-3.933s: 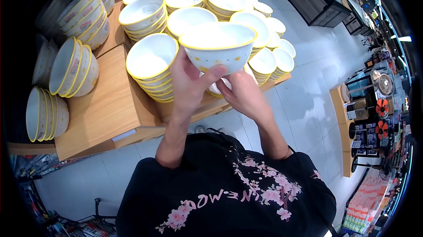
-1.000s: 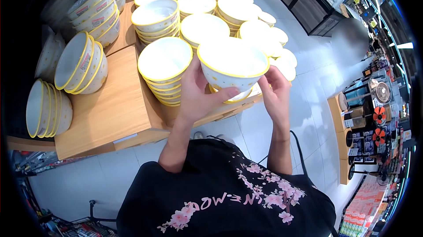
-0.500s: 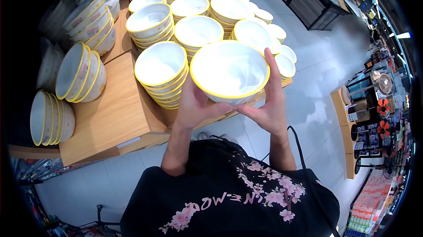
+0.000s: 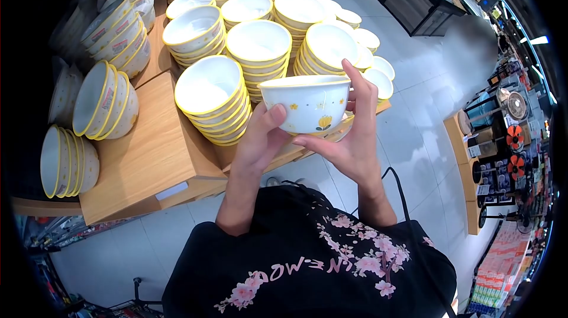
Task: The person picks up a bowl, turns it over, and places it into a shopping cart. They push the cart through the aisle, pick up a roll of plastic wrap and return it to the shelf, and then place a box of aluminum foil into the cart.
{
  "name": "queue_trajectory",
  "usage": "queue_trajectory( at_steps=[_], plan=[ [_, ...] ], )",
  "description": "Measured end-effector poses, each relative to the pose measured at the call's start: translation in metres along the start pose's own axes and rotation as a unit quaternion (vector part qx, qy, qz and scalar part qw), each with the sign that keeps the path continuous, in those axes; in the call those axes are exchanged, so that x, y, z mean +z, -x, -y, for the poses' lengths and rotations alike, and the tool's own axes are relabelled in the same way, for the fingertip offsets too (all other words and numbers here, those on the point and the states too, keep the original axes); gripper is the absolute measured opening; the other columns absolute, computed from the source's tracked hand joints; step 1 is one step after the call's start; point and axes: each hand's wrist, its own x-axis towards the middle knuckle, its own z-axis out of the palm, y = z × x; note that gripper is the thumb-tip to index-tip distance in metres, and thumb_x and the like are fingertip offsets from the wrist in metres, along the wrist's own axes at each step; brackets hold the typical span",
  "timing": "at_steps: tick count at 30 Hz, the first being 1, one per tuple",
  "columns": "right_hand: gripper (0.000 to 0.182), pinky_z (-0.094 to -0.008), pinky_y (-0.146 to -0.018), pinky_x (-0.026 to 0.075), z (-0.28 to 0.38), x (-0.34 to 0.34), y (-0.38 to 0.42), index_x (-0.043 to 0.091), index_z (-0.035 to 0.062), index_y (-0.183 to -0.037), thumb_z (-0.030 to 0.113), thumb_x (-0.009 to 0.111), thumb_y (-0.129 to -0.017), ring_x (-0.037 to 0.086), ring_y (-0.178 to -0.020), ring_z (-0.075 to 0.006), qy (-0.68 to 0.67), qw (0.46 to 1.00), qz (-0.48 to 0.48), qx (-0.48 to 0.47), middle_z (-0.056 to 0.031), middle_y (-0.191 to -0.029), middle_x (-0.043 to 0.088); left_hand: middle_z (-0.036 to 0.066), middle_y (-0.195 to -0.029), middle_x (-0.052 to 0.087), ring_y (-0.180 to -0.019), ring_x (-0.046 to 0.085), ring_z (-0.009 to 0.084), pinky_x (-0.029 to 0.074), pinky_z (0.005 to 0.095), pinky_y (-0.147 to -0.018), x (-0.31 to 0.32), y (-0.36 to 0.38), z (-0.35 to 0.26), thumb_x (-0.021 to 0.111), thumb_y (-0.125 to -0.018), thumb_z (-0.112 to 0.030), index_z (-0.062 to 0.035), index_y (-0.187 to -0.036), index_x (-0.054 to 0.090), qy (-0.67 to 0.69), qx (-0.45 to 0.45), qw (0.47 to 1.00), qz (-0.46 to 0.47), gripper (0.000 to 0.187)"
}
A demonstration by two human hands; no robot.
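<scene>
A white bowl point(image 4: 313, 105) with a yellow rim and small yellow flowers is held in front of me, its side facing me. My left hand point(image 4: 260, 137) grips its left side, thumb on the outer wall. My right hand point(image 4: 358, 134) is closed around its right side, fingers near the rim and thumb under the base. Just left of the held bowl stands a stack of matching bowls point(image 4: 213, 99). Another stack point(image 4: 258, 46) rises behind it, and one more point(image 4: 331, 46) is behind to the right.
A wooden display table point(image 4: 139, 146) carries many bowl stacks. At the left, several bowls point(image 4: 71, 161) lie tipped on their sides. A low shelf with fans point(image 4: 516, 140) stands at the right. Tiled floor point(image 4: 414, 123) lies between, with a blurred person point(image 4: 470, 52) farther back.
Both hands have tilted the bowl, so its inside no longer faces me and its flowered outer wall shows. My left thumb has moved onto the wall. The view has shifted slightly.
</scene>
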Motion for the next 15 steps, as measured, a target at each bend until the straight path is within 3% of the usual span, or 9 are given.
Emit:
queue_trajectory(
  at_steps=[1, 5, 7, 8, 10, 12, 14, 15],
  plan=[
    [0.124, -0.0340, -0.085, 0.046, 0.005, 0.000, 0.001, 0.030, 0.0033, -0.149, 0.045, 0.095, -0.052, 0.048, -0.107, -0.0216, 0.008, 1.000, -0.004, 0.017, -0.0105, -0.125, 0.040, 0.017, -0.141, 0.049, -0.129, 0.051, 0.0307, 0.044, 0.0493, -0.107, -0.003, 0.000, 0.002, 0.069, -0.085, -0.053, -0.0006, -0.146, 0.034, -0.007, -0.010, 1.000, 0.007, 0.087],
    [0.123, -0.0331, -0.084, 0.045, 0.012, 0.001, 0.006, 0.031, 0.0030, -0.149, 0.048, 0.094, -0.052, 0.045, -0.108, -0.0217, 0.032, 0.998, -0.030, -0.037, -0.0118, -0.126, 0.038, 0.017, -0.143, 0.048, -0.130, 0.050, 0.0321, 0.043, 0.0515, -0.107, -0.024, -0.001, 0.024, 0.064, -0.088, -0.056, -0.0013, -0.148, 0.031, 0.028, 0.045, 0.997, 0.061, 0.088],
    [0.123, -0.0335, -0.084, 0.044, 0.017, 0.001, 0.010, 0.032, 0.0027, -0.148, 0.050, 0.094, -0.053, 0.042, -0.110, -0.0221, 0.070, 0.990, -0.041, -0.116, -0.0130, -0.126, 0.037, 0.016, -0.145, 0.046, -0.130, 0.049, 0.0287, 0.042, 0.0443, -0.108, -0.037, -0.004, 0.040, 0.064, -0.091, -0.049, -0.0039, -0.145, 0.038, 0.256, 0.105, 0.939, 0.207, 0.076],
    [0.123, -0.0335, -0.084, 0.044, 0.020, 0.003, 0.011, 0.032, 0.0027, -0.148, 0.050, 0.094, -0.053, 0.042, -0.110, -0.0221, 0.069, 0.990, -0.039, -0.119, -0.0130, -0.126, 0.037, 0.018, -0.144, 0.046, -0.129, 0.049, 0.0297, 0.043, 0.0447, -0.108, -0.043, -0.005, 0.046, 0.064, -0.091, -0.049, -0.0034, -0.146, 0.036, 0.305, 0.115, 0.914, 0.242, 0.076],
    [0.106, -0.0328, -0.079, 0.048, 0.027, 0.009, 0.011, 0.047, 0.0032, -0.141, 0.036, 0.096, -0.054, 0.049, -0.099, -0.0212, 0.007, 0.980, -0.092, -0.178, -0.0103, -0.117, 0.041, 0.020, -0.142, 0.046, -0.127, 0.050, 0.0317, 0.043, 0.0455, -0.107, -0.058, -0.005, 0.060, 0.063, -0.091, -0.049, -0.0025, -0.147, 0.033, 0.327, 0.111, 0.919, 0.190, 0.078],
    [0.106, -0.0328, -0.079, 0.048, 0.027, 0.016, 0.019, 0.043, 0.0015, -0.141, 0.034, 0.096, -0.055, 0.050, -0.098, -0.0219, 0.001, 0.979, -0.101, -0.178, -0.0109, -0.116, 0.043, 0.023, -0.140, 0.047, -0.126, 0.051, 0.0337, 0.044, 0.0462, -0.106, -0.079, -0.005, 0.079, 0.062, -0.092, -0.048, -0.0016, -0.148, 0.030, 0.320, 0.104, 0.937, 0.098, 0.080],
    [0.123, -0.0353, -0.088, 0.042, 0.018, 0.023, 0.025, 0.027, -0.0012, -0.147, 0.036, 0.098, -0.053, 0.047, -0.108, -0.0207, -0.059, 0.975, -0.088, -0.194, -0.0104, -0.118, 0.043, 0.025, -0.138, 0.047, -0.124, 0.052, 0.0358, 0.045, 0.0470, -0.106, -0.105, -0.007, 0.102, 0.061, -0.092, -0.048, -0.0006, -0.149, 0.027, 0.304, 0.101, 0.947, 0.012, 0.081],
    [0.120, -0.0364, -0.091, 0.042, 0.020, 0.022, 0.027, 0.027, 0.0000, -0.145, 0.032, 0.098, -0.053, 0.049, -0.106, -0.0207, -0.065, 0.977, -0.077, -0.187, -0.0100, -0.117, 0.045, 0.026, -0.137, 0.047, -0.123, 0.052, 0.0368, 0.045, 0.0474, -0.105, -0.115, -0.006, 0.111, 0.061, -0.093, -0.048, -0.0002, -0.149, 0.026, 0.294, 0.099, 0.950, -0.018, 0.082]
  ],
)
